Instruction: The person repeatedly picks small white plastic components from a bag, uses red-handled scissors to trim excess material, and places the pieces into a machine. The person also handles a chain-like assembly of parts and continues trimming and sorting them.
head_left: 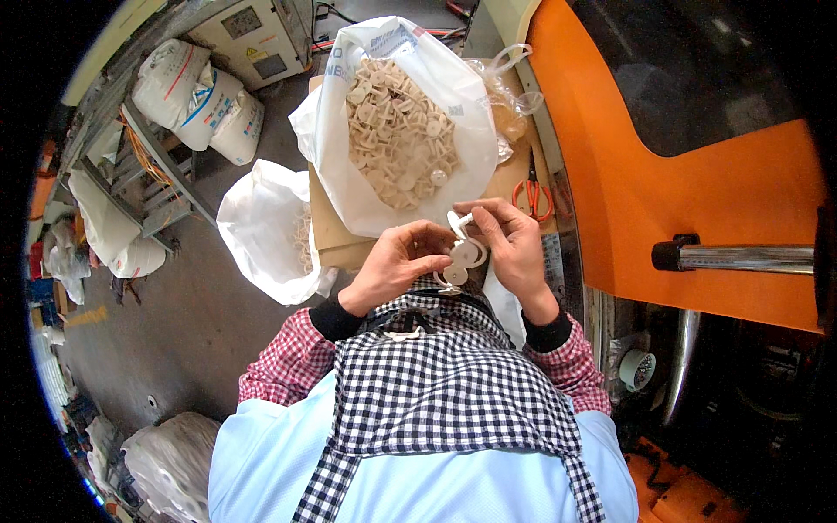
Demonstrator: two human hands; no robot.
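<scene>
My left hand (397, 263) and my right hand (516, 248) meet in front of my checked apron (453, 383). Between them is a small cluster of cream plastic parts (466, 253) with round discs and short stems. The fingers of my left hand close on the discs from the left. With thumb and forefinger, my right hand pinches the upper stem. Just beyond, a large white bag (478, 166) stands wide open, full of similar cream plastic pieces (401, 131). Red-handled snips (533, 199) lie on the cardboard to the right of it.
A smaller white bag (253, 231) with some pieces inside sits lower left. Clear plastic bags (510, 109) lie at the back right. An orange machine (575, 131) with a metal handle (741, 257) borders my right side. Filled sacks (196, 96) and a metal ladder (166, 174) stand far left.
</scene>
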